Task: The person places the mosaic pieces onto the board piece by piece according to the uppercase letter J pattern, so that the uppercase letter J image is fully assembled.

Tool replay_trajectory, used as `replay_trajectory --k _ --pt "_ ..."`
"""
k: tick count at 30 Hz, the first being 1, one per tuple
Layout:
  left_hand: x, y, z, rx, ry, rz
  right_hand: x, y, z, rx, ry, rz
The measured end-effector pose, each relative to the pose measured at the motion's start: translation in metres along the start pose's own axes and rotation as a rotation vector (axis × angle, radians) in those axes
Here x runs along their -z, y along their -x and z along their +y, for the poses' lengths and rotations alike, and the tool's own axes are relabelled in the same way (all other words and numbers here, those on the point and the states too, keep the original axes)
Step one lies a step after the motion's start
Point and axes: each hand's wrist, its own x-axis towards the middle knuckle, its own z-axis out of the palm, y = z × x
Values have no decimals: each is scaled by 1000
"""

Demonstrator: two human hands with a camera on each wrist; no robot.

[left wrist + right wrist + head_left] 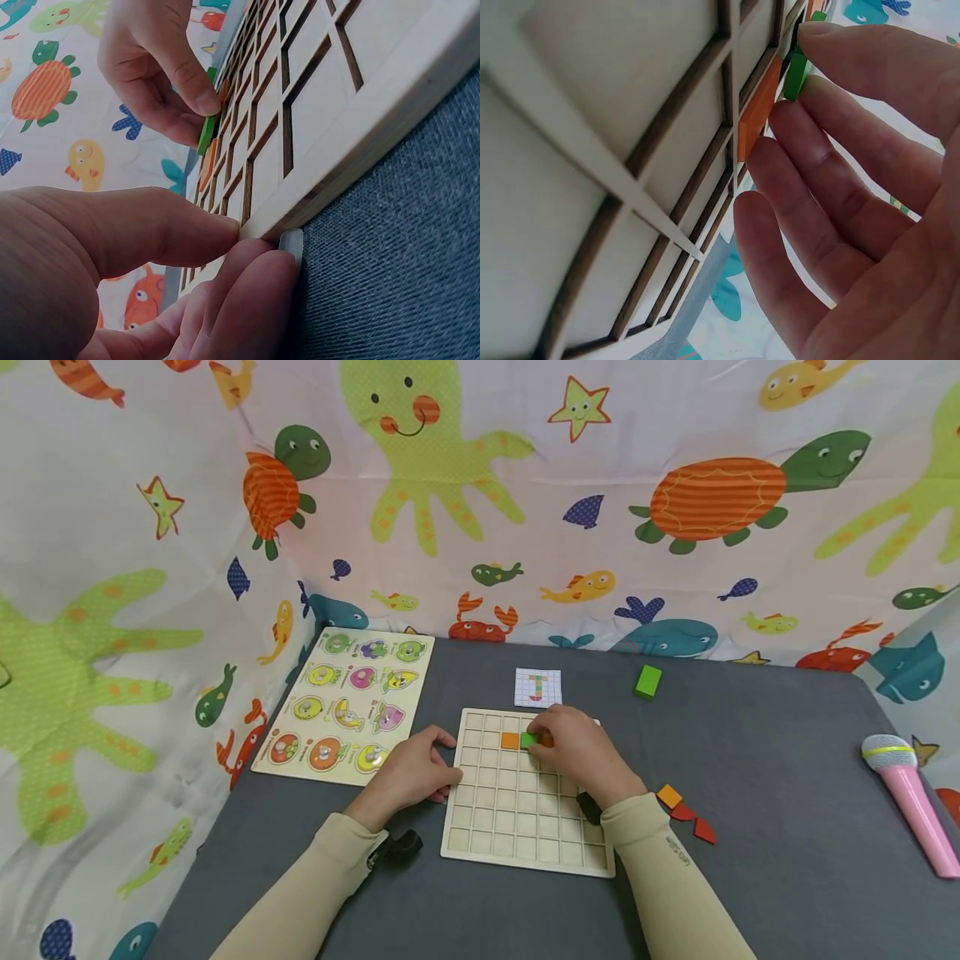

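The green tile is pinched between the thumb and index finger of my right hand, over the second row from the far edge of the wooden grid board. Both wrist views show the tile standing tilted and proud of the frame; I cannot tell whether its lower edge touches the wood. In that same row, one orange tile lies just to its left, and another, the half-covered orange tile, lies on its right, under my other fingers. My left hand is well apart from the right, clamped on the board's left edge, thumb on the rim and fingers against its side and underneath. The board rests on the dark grey table. Between its far edge and the table's far edge lies a small pattern card printed with a grid and coloured squares. Left of the board, towards the table's far left corner, is the fruit board, its near right corner partly behind my left hand. A loose orange piece and two red pieces lie beyond my right sleeve, off the board's right edge. A green block sits near the table's far edge, and a pink toy microphone lies by its right edge. Behind everything hangs a white cloth printed with sea animals.
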Motion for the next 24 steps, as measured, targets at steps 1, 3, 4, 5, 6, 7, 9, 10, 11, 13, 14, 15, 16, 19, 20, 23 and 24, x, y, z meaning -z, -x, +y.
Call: replay_trajectory --k 1,3,4,5,6,7,9,10,11,13,14,15,16,19,20,23,24 --pt "0 0 0 1 0 -2 0 0 0 2 7 4" --pt "0 0 1 4 -1 -5 1 1 1 0 16 10" --pt "0 0 2 6 -3 -5 1 1 1 -5 17 11" --pt "0 0 2 7 -5 -5 1 1 1 -10 18 11" --pt "0 0 3 9 -7 -5 1 1 1 -14 20 11" --pt "0 0 3 12 -7 -6 2 1 1 -19 21 8" --pt "1 0 4 18 -7 -6 1 0 1 -27 19 0" --pt "1 0 4 21 -7 -7 1 0 0 -29 19 -4" --pt "1 1 4 24 -7 -8 1 -1 0 -28 19 -6" --pt "2 2 4 28 -10 -6 0 -1 -1 -24 18 -10" --pt "2 2 3 30 -12 -5 0 -1 -1 -19 19 -11" --pt "2 2 3 31 -14 -4 0 -2 -1 -17 19 -11" --pt "2 2 3 32 -15 -5 0 -2 -1 -13 20 -10" --pt "2 2 3 32 -15 -9 -1 -2 -1 -6 25 -12" --pt "2 2 3 33 -14 -11 -1 -2 -1 -5 28 -13" --pt "1 2 4 31 -16 -16 -1 -1 -2 -9 29 -17" --pt "1 2 4 29 -19 -16 -1 0 -2 -12 29 -18"
